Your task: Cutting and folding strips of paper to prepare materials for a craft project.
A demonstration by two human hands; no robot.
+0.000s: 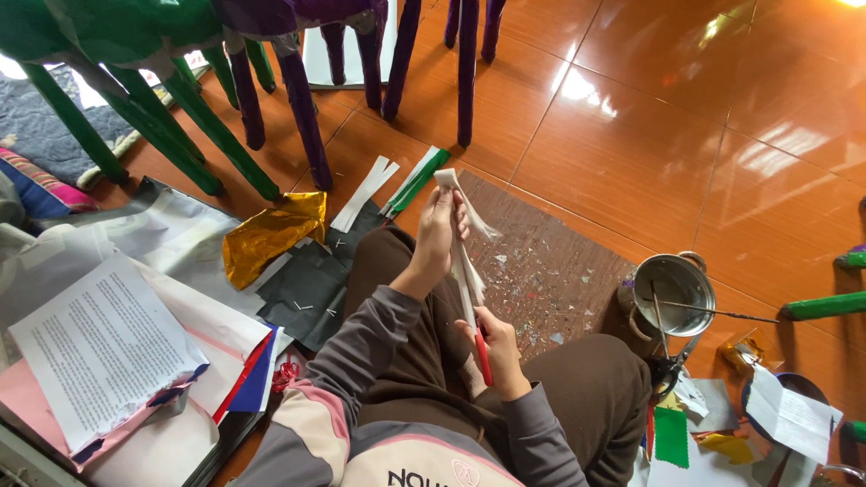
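I sit on the floor with my knees up. My left hand (439,227) holds the top of a folded white paper strip (462,261) and stretches it upward. My right hand (498,347) grips red-handled scissors (483,353) whose blades run up along the strip. Cut fringes of the paper hang to the right of my left hand.
A brown board (550,271) littered with paper scraps lies under my legs. A metal pot (672,290) with a thin rod stands at right. Gold foil (271,233), black sheets, white strips (363,192) and printed papers (99,347) lie at left. Green and purple frame legs (302,108) stand ahead.
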